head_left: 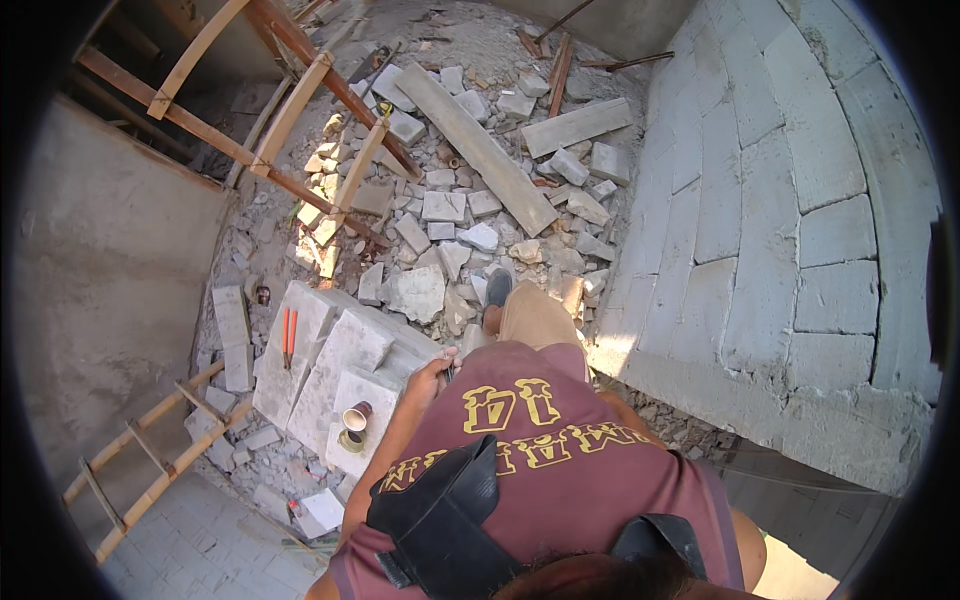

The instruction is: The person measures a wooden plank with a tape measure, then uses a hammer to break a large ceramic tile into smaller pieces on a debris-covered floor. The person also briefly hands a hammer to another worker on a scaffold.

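My left hand (434,372) is by my left thigh, beside the large pale blocks. Its fingers are curled closed around something small and dark that I cannot make out. My right arm bends down beside my body, and its hand is hidden behind my shirt. On the pale blocks (330,352) to my left lies a red-handled hand tool, apparently pliers (289,335). Two small cups, one brown paper cup (357,415) and one with a dark greenish inside (351,439), stand close together on the nearer block, left of my forearm.
Broken blocks and rubble (443,207) cover the ground ahead, with a long concrete beam (480,150) across them. A wooden ladder-like frame (270,165) leans at the far left, and a wooden ladder (150,455) lies lower left. A block wall (740,200) rises on the right.
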Demonstrator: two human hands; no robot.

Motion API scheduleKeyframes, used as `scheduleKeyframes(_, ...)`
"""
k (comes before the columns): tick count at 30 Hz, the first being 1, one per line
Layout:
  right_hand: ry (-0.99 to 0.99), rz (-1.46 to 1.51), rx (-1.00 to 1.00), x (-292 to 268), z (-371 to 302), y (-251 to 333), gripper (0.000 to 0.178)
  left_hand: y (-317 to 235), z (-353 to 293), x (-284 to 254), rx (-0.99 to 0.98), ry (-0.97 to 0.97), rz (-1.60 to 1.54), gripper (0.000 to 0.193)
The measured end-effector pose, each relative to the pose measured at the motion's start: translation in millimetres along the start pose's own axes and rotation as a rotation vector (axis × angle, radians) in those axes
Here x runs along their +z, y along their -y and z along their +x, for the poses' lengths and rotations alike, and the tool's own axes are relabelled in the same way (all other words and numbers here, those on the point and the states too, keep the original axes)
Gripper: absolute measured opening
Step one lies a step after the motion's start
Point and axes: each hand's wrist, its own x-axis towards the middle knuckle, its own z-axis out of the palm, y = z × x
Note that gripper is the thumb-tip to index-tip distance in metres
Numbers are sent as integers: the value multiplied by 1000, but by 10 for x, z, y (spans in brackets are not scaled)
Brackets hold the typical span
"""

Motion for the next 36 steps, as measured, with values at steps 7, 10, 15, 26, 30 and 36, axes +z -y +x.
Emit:
scheduleKeyframes(7,-87,470,195,-457,616,537,33,-720,604,431,-92,0,-173,31)
scheduleKeyframes(10,-173,663,215,-786,875,948,32,-1199,988,829,-105,18,-102,30)
scheduleKeyframes(15,-120,727,267,-1698,885,1618,31,-2087,1339,1497,-8,76,-46,30)
scheduleKeyframes(26,-164,722,268,-2922,1004,2289,31,-2888,1847,1439,164,-186,-313,42)
scheduleKeyframes(30,-73,685,336,-2795,1371,2103,33,-2979,2150,1381,147,-204,-320,44)
scheduleKeyframes(36,-23,187,157,-3182,1829,2082,24,-3292,3051,1594,99,-186,-397,46)
